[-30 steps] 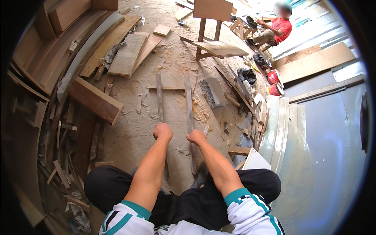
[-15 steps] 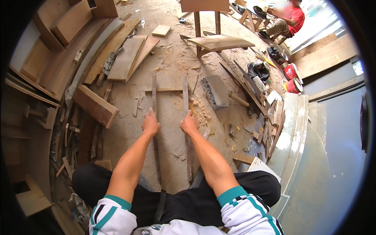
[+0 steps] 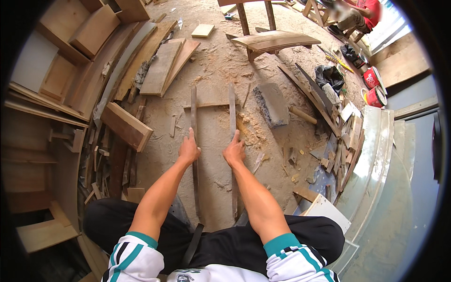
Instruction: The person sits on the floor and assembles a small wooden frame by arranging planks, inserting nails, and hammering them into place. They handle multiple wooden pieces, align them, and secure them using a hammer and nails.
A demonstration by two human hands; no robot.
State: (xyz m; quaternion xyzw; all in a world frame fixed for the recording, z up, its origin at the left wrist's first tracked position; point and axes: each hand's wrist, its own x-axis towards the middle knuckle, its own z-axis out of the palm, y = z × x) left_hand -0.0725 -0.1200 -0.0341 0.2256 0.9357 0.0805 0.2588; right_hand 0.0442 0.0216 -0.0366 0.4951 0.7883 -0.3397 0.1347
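Two long, narrow wooden strips run side by side away from me, low over the dusty ground between my legs. My left hand [image 3: 189,149] is closed around the left strip [image 3: 196,188] near its middle, index finger stretched along it. My right hand [image 3: 234,150] grips the right strip [image 3: 234,190] in the same manner. Close to their far ends, a short wooden crosspiece [image 3: 211,105] spans from one strip to the other; whether it is joined to them, I cannot tell.
A wooden block [image 3: 271,104] with a rough side lies right of the strips, beside a wooden handle [image 3: 302,114]. Boards [image 3: 162,70] and a thick plank [image 3: 127,126] lie left. A chair-like wooden piece [image 3: 277,41] stands ahead. Scraps [image 3: 345,141] and red cans [image 3: 373,77] are right. Another person [image 3: 361,19] sits far right.
The whole scene has shifted slightly to the right in view, as my head turned. Both hands keep their hold on the strips, at much the same place along them.
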